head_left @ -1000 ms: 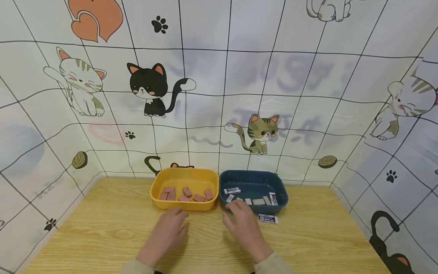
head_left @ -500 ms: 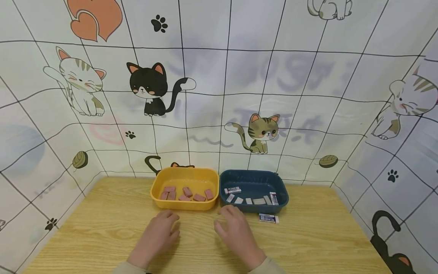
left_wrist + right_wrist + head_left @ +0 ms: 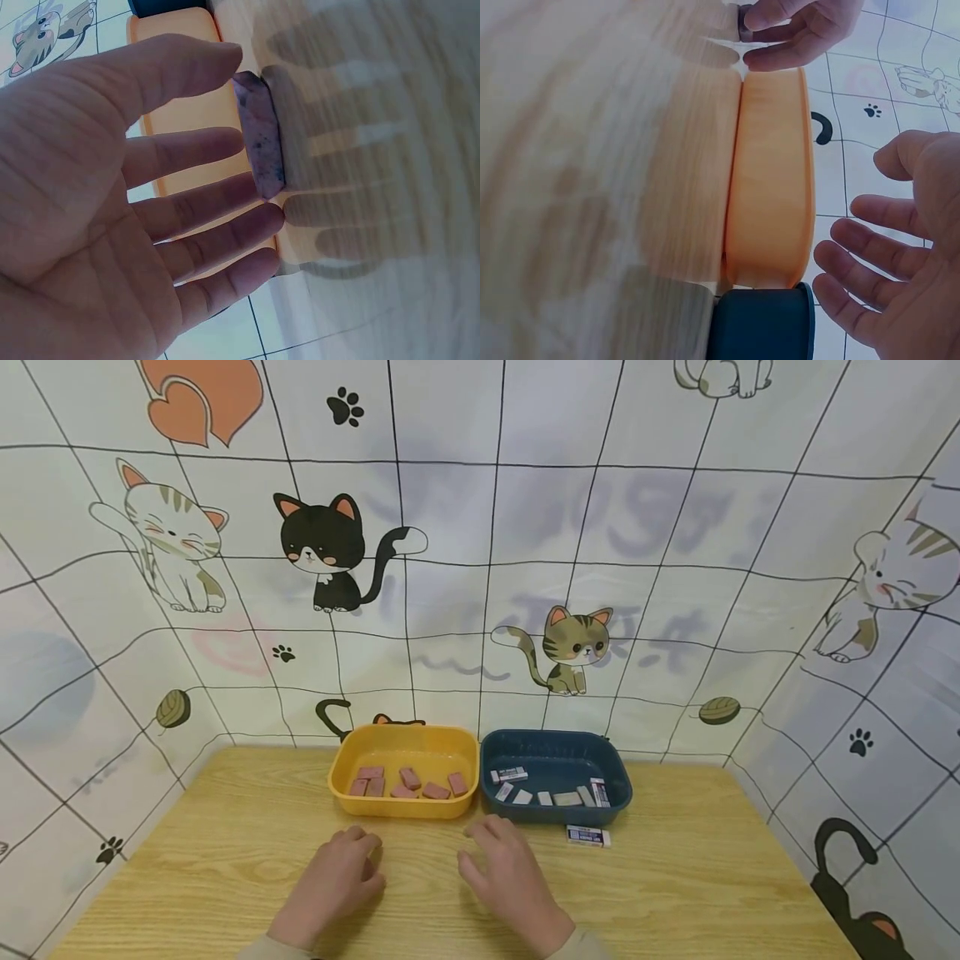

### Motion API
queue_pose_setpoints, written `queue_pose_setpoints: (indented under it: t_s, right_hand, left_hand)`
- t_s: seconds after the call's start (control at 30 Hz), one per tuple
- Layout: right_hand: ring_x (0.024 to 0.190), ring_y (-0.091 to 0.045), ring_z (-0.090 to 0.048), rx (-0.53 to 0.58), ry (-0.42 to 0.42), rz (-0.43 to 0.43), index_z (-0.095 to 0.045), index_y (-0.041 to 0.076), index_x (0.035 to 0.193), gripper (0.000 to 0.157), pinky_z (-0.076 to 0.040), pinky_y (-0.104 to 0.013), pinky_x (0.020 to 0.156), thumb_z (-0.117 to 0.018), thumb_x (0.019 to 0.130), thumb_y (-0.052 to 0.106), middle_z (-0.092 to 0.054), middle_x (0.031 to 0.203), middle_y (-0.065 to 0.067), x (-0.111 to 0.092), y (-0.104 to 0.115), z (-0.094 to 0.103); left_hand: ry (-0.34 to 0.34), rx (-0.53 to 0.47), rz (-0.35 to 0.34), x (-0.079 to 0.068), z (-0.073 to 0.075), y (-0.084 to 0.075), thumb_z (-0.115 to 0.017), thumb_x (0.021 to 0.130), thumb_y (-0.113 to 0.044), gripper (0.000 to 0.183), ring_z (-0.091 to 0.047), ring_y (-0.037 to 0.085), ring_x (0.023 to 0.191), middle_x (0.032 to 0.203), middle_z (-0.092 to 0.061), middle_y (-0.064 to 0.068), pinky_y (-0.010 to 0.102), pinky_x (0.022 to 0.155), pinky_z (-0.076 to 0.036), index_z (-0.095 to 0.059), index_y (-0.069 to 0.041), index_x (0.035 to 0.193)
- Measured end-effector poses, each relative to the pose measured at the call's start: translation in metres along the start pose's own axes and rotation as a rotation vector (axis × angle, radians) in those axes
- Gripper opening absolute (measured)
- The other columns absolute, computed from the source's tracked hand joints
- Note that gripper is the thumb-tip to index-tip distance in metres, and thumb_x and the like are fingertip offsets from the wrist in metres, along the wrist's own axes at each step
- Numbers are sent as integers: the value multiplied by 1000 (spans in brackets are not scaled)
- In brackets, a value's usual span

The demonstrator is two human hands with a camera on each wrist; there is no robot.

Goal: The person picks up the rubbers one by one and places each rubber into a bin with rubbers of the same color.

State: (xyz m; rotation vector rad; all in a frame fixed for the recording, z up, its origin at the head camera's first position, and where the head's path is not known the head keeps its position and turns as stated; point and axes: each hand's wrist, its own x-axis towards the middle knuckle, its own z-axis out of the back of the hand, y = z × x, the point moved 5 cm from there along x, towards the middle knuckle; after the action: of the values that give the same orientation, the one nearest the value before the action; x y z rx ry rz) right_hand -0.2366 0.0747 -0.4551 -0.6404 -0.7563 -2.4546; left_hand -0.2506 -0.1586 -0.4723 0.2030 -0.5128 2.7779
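My left hand [image 3: 330, 881] is low over the table in front of the yellow bin [image 3: 405, 808]. In the left wrist view, a smudged pink eraser [image 3: 259, 139] lies on the wood between the thumb and loosely spread fingers; the head view hides it behind the hand. I cannot tell whether the fingertips touch it. My right hand [image 3: 513, 881] hovers before the blue bin [image 3: 555, 815], fingers relaxed and holding nothing. Several pink erasers [image 3: 436, 792] lie in the yellow bin. The blue one contains several white erasers [image 3: 567, 800], some in printed sleeves.
A sleeved white eraser [image 3: 588, 836] lies on the wooden table [image 3: 675, 877] just in front of the blue bin. Both bins stand side by side near the back wall [image 3: 450, 593], which is covered with a cat-print cloth.
Both hands have drawn back from the bins toward the person, also shifting left. The right hand no longer covers the front of the blue bin. The bins and the erasers in them have not moved.
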Motion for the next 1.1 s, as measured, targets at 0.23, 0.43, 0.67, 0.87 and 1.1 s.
queue_pose_setpoints:
  t_s: [0.23, 0.43, 0.67, 0.87, 1.1]
  right_hand:
    - [90, -13, -61, -1, -16, 67, -73, 11, 102, 18, -55, -34, 83, -79, 86, 16, -66, 101, 1, -2, 5, -1]
    - [89, -12, -59, 9, 2, 80, -72, 11, 101, 17, -54, -32, 81, -77, 86, 16, -63, 100, 2, -2, 9, -3]
    - [93, -12, -60, 24, 57, 54, -73, 9, 104, 17, -56, -33, 85, -75, 88, 16, -63, 103, 2, -4, 11, -4]
    - [95, -14, -61, 20, 80, 48, -73, 8, 106, 19, -56, -35, 86, -75, 89, 16, -64, 105, 1, -5, 11, -5]
    - [98, -14, -61, 8, 111, 70, -73, 7, 107, 19, -55, -35, 89, -73, 91, 17, -65, 107, 0, -5, 10, -6]
  left_hand:
    - [13, 12, -9, -1, 0, 2, -80, 72, -7, 22, -41, 14, 71, 76, -46, -4, 30, 62, -36, -62, -15, 81]
    - [16, 8, -25, 0, -1, 5, -81, 73, -7, 24, -40, 12, 69, 73, -43, -6, 27, 60, -34, -59, -17, 78]
    - [4, 25, -94, -2, 1, 4, -84, 72, -4, 33, -37, 9, 65, 71, -40, -7, 25, 58, -34, -54, -18, 73]
    - [-41, 68, -201, -4, 2, 5, -84, 72, -5, 33, -37, 7, 65, 72, -39, -8, 24, 58, -34, -54, -19, 73]
    - [-115, 116, -319, -3, 9, 1, -79, 71, -6, 26, -40, 7, 69, 75, -41, -11, 26, 60, -39, -57, -18, 76]
